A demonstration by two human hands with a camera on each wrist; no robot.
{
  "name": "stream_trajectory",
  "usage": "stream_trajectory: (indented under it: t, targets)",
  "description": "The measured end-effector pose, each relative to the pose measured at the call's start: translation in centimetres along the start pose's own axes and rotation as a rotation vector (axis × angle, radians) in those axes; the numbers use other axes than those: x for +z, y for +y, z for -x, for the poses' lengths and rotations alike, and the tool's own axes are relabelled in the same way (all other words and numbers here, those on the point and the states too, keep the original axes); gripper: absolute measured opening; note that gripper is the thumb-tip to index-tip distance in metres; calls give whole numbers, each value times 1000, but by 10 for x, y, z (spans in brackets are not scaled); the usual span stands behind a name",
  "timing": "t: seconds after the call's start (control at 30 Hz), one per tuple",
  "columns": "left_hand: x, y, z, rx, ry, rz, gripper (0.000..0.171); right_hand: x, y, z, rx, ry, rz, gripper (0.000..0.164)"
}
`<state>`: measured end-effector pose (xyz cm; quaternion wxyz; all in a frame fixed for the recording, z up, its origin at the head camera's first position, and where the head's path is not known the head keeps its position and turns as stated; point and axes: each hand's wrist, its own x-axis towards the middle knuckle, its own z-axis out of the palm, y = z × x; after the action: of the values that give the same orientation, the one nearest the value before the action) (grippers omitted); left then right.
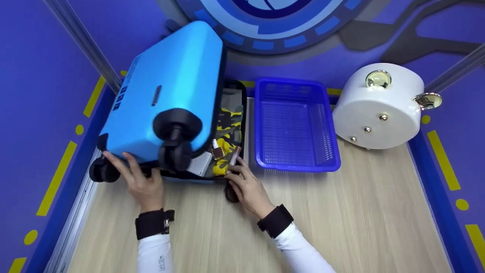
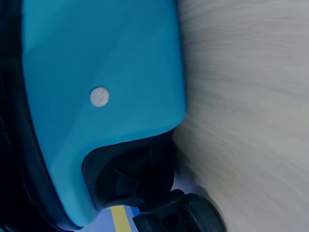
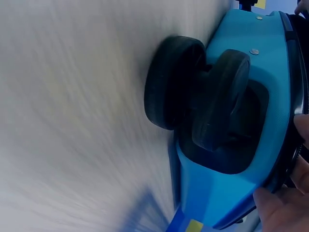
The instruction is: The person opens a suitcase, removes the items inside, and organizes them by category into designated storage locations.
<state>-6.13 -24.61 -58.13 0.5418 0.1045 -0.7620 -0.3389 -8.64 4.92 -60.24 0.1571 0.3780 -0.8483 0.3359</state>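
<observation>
A bright blue suitcase stands on the table at the left of the head view, its lid (image 1: 170, 83) tilted partway over the base. My left hand (image 1: 146, 185) touches the lid's near left corner, fingers spread and fairly straight. At the base's near right corner, my right hand (image 1: 250, 187) pinches a slim pinkish-brown tube (image 1: 235, 154); its fingertips are right at the rim. Inside lie yellow-and-grey camouflage cloth (image 1: 231, 117), a small brown bottle with a white cap (image 1: 217, 151) and a pale flat box (image 1: 200, 164). The right wrist view shows the suitcase's black double wheel (image 3: 198, 92).
Right beside the suitcase stands a blue plastic basket (image 1: 299, 168). Further right, a white drum-shaped object (image 1: 379, 110) with gold knobs lies tipped against the back wall. Blue walls with yellow marks enclose the wooden tabletop (image 1: 341, 216). Another suitcase wheel (image 1: 176, 151) juts from the lid.
</observation>
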Motion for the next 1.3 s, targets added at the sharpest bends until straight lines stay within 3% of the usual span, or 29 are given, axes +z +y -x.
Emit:
stream_trajectory:
  t: [0.07, 0.17, 0.3, 0.43, 0.57, 0.8, 1.13, 1.3]
  targets:
    - [-2, -3, -4, -33, 26, 21, 110, -1, 0, 0, 11, -6, -9, 22]
    - [-7, -4, -10, -130, 18, 41, 94, -1, 0, -1, 21, -13, -22, 22]
    - [-15, -6, -15, -254, -3, -2, 69, 0, 2, -1, 6, 0, -58, 23]
    - [-17, -11, -17, -321, 25, -56, 68, -1, 5, -1, -22, 19, -95, 24]
    - [-17, -11, -28, -360, 67, -27, 70, -2, 4, -2, -27, 10, -123, 24]
    - [-23, 9, -51, -403, 131, 29, 69, -1, 2, 2, -24, 1, -188, 24]
    - [-24, 6, -48, -396, 73, 78, 81, 0, 3, 3, 21, 4, -232, 23]
    - [-25, 4, -54, -506, 105, 134, 85, 0, 3, 2, 10, 23, -227, 25]
